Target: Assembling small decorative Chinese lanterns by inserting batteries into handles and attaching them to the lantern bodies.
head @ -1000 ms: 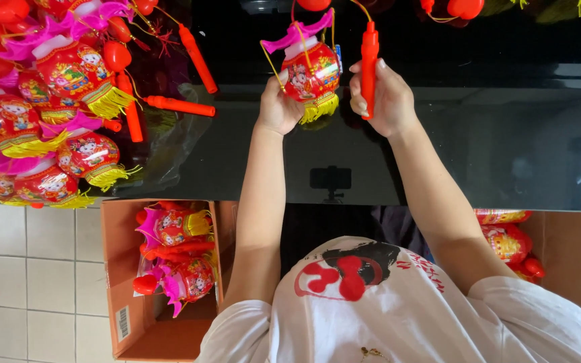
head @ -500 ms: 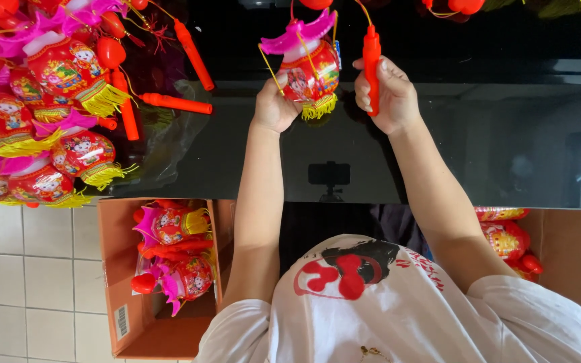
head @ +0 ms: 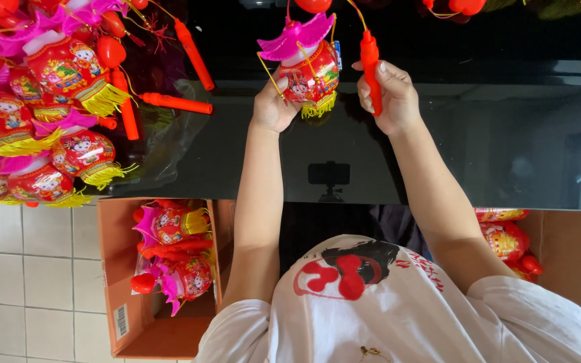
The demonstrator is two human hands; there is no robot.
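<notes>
Item in hand: red plastic toy lantern with pink petal top [head: 307, 64], gripped by left hand [head: 274, 107]; right hand [head: 391, 97] clasps its red handle stick [head: 370, 67]. Finished lanterns heaped on black glass table [head: 438, 154] at left [head: 42, 101]; more wait in open cardboard box [head: 119, 282].

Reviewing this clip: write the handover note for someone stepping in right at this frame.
Left hand: holds the toy lantern by its body, above the black table.
Right hand: closed on the lantern's orange stick handle.
Done: a pile of finished-looking lanterns lies on the table's left end.
Left: more lanterns sit in the cardboard box on the floor and in a second box on the right.
</notes>
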